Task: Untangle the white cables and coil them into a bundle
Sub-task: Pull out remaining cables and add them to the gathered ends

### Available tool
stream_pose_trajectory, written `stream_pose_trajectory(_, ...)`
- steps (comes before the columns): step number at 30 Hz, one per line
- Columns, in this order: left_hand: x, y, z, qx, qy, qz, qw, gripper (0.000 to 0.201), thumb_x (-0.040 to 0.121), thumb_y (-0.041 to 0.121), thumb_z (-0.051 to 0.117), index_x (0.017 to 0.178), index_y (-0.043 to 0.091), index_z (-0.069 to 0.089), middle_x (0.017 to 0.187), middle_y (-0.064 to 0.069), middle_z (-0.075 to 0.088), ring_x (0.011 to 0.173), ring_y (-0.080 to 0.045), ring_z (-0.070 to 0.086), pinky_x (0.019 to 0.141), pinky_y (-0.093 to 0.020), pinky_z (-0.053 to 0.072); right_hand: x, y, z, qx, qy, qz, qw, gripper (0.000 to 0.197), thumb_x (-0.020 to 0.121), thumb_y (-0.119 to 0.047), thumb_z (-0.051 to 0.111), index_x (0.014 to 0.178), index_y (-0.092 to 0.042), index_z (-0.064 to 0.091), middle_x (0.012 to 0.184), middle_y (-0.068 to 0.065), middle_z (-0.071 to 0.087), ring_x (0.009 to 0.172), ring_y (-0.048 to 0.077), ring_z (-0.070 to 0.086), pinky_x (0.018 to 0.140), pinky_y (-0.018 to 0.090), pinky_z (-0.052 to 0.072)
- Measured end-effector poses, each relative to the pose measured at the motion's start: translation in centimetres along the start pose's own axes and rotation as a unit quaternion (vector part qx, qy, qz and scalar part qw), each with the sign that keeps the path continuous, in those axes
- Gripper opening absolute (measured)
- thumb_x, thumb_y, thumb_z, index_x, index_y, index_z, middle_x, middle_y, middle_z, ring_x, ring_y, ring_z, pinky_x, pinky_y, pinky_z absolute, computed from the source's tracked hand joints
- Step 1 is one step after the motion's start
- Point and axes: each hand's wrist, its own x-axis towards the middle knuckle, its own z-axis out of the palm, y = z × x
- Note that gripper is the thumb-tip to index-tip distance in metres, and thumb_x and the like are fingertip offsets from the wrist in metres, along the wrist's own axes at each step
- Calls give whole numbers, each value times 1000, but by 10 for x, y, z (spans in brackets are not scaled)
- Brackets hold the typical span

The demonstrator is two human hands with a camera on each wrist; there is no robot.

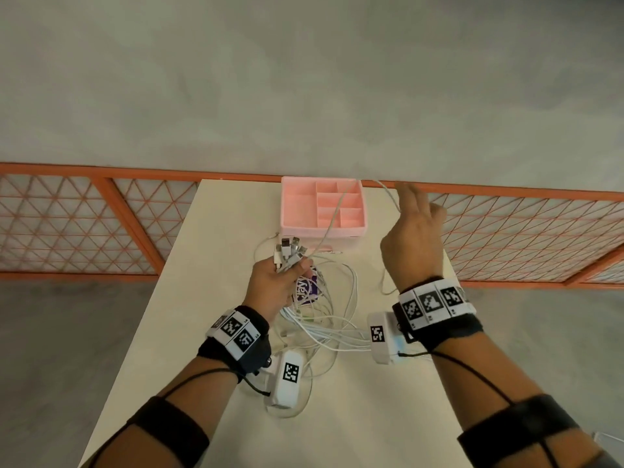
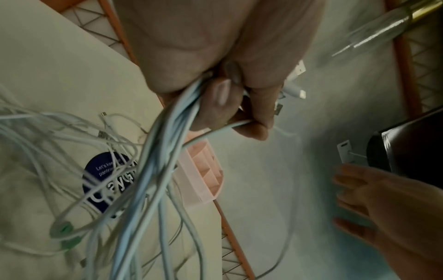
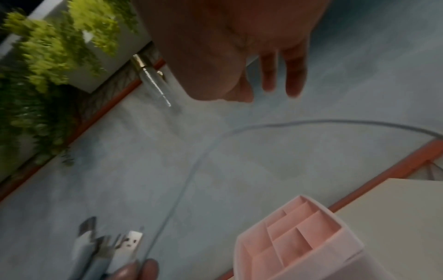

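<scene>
The left hand has its grip closed around the gathered plug ends of the white cables, whose slack lies tangled on the tabletop just below it. The right hand is raised with fingers spread and straight, one cable strand arching over its fingertips and crossing above the pink organizer. This looks like the untangling stage: one strand is being lifted clear. Next, it likely needs drawing fully free of the heap before coiling.
</scene>
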Motion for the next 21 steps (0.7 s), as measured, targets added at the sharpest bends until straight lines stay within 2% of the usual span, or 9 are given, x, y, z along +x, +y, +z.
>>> stream_pose_trajectory(2,2,-2,-2,10,0,-2,1000,15,89,21,73,77,13,73,79,-17,64,42,-11,29,41,-19,23,-1,-9,-2,5,13,-88,996,70,76,11,44,143,-12,43,143,5,49,122,29,43,101,35,35)
stream_pose_trajectory(3,2,-3,-2,17,-7,0,1000,17,89,23,74,75,14,73,78,-19,61,42,-11,28,42,-19,22,-5,-15,-1,38,-30,-130,990,65,81,8,49,143,-13,45,142,5,51,125,27,43,105,36,35)
stream_pose_trajectory(5,-1,-4,2,26,-27,1,999,19,90,23,73,71,17,73,75,-18,60,43,-12,26,42,-20,21,-15,-22,7,70,-191,-192,960,51,92,-10,56,141,-18,48,137,3,56,129,22,43,111,40,36)
stream_pose_trajectory(7,-4,-3,5,15,-38,2,999,20,92,19,70,73,18,72,67,-7,64,42,-11,26,41,-19,21,-27,-26,20,-3,-325,-204,923,36,97,-30,55,131,-21,58,125,3,63,120,23,53,105,45,41)
stream_pose_trajectory(9,-7,-4,5,-1,-46,-3,999,16,94,17,67,79,12,70,62,1,64,42,-9,25,42,-19,20,-32,-29,26,-15,-367,-162,916,24,97,-35,53,107,-19,68,102,1,66,97,24,61,90,45,47)
stream_pose_trajectory(11,-10,-10,0,-19,-49,-10,999,13,93,20,68,83,12,70,72,-5,67,43,-9,24,43,-20,19,-28,-30,25,49,-356,-136,923,22,97,-33,55,93,-18,70,88,-4,65,85,20,60,82,40,49)
stream_pose_trajectory(13,-11,-18,-7,-35,-35,-27,998,14,87,26,73,82,14,70,77,-7,67,42,-10,24,44,-21,17,-18,-33,18,136,-317,-93,934,19,97,-27,57,91,-15,71,85,-4,67,80,16,61,78,32,48)
stream_pose_trajectory(18,-18,-34,-20,-36,-3,-64,997,45,72,38,76,96,1,68,83,-6,71,41,-7,26,44,-17,19,32,-41,-21,313,-100,31,944,13,92,-16,62,85,-10,72,77,5,69,68,10,56,67,24,43)
stream_pose_trajectory(21,-16,-31,-19,-21,-18,-63,998,41,77,36,76,97,1,69,87,-8,73,41,-7,26,44,-19,18,46,-39,-34,332,-23,47,942,14,92,-16,61,86,-9,71,73,0,67,67,5,57,66,21,45)
